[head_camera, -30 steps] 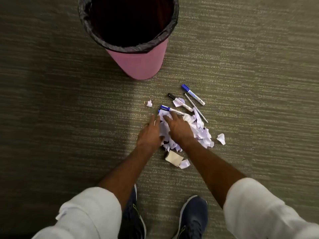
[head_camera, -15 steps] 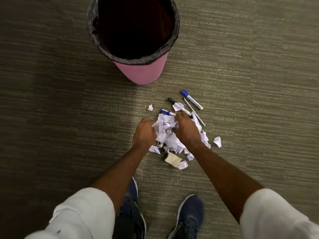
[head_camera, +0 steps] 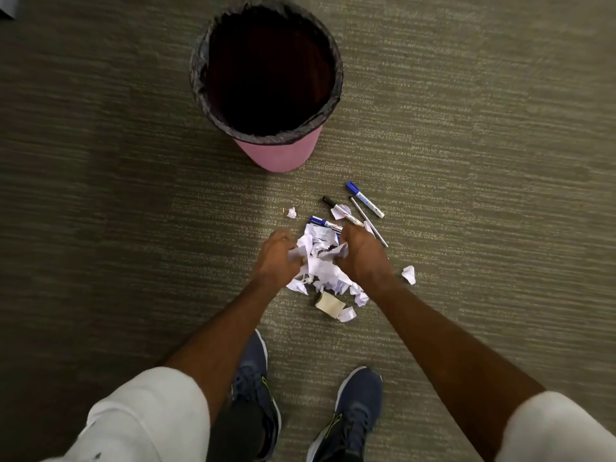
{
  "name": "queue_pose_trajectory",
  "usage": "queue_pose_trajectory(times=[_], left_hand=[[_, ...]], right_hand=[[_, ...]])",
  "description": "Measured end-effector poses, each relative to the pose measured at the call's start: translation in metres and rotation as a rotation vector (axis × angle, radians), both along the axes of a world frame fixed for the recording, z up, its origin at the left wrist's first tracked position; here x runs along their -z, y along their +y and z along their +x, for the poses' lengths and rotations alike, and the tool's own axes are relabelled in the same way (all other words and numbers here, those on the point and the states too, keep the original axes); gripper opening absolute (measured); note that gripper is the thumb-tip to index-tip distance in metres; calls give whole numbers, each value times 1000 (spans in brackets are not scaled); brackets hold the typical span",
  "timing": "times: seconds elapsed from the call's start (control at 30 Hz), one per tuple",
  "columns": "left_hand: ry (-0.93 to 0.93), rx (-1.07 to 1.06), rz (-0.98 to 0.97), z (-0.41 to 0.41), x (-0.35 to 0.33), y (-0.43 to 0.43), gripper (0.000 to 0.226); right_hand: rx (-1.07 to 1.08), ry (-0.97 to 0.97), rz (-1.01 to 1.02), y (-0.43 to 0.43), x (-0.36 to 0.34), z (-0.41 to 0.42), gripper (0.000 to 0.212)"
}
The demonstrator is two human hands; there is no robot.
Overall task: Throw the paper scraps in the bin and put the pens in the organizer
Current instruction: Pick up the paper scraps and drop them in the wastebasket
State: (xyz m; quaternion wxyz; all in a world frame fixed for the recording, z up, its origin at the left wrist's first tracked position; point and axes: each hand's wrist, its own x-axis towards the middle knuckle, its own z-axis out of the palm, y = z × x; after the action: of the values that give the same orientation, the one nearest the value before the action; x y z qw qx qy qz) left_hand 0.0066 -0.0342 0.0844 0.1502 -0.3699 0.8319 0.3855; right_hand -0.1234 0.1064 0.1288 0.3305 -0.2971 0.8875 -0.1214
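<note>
A heap of white paper scraps (head_camera: 320, 258) lies on the carpet between my two hands. My left hand (head_camera: 276, 261) presses its left side and my right hand (head_camera: 363, 255) its right side, fingers curled into the paper. Just beyond the heap lie a blue-capped marker (head_camera: 365, 204), a black-capped marker (head_camera: 340, 210), a thin pen (head_camera: 368, 221) and another blue-capped marker (head_camera: 321, 222) partly under the scraps. The pink bin (head_camera: 276, 155) with a black liner stands farther off, open. No organizer is in view.
Stray scraps lie apart: one at the left (head_camera: 292, 213), one at the right (head_camera: 409, 274), and a beige piece (head_camera: 329, 305) with a white one near my feet. My two dark blue shoes (head_camera: 356, 405) stand on the green-grey carpet.
My hands went from lying flat on the heap to squeezing it together from both sides, bunching the scraps up. The view has tilted, so the bin shows more fully.
</note>
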Motion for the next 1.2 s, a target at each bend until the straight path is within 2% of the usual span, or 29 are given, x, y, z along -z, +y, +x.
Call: queue_pose_trajectory(times=[0.13, 0.27, 0.33, 0.47, 0.5, 0.57, 0.67, 0.8, 1.1, 1.2], left_hand=[[-144, 169, 32, 1, 27, 13, 24], [-238, 253, 78, -2, 61, 25, 29], [-240, 256, 52, -7, 78, 28, 32], [-153, 236, 17, -24, 95, 31, 64], [-109, 187, 17, -28, 98, 31, 59], [-67, 132, -23, -31, 101, 31, 38], [-83, 91, -103, -25, 96, 28, 20], [-54, 34, -18, -15, 64, 18, 17], [67, -166, 48, -13, -67, -1, 16], [91, -199, 0, -19, -120, -5, 27]], right_hand=[[-136, 17, 191, 20, 29, 7, 39], [-219, -4, 320, 36, 70, 20, 56], [-248, 16, 337, 40, 91, 26, 64], [-271, 71, 286, 37, 124, 33, 91], [-287, 85, 272, 36, 130, 33, 95], [-353, 128, 272, 33, 137, 34, 84], [-403, 188, 247, 30, 135, 35, 46], [-258, 140, 157, 27, 106, 36, 26], [-4, 8, 12, 18, -12, 23, 25], [68, -20, -72, 5, -61, 15, 27]])
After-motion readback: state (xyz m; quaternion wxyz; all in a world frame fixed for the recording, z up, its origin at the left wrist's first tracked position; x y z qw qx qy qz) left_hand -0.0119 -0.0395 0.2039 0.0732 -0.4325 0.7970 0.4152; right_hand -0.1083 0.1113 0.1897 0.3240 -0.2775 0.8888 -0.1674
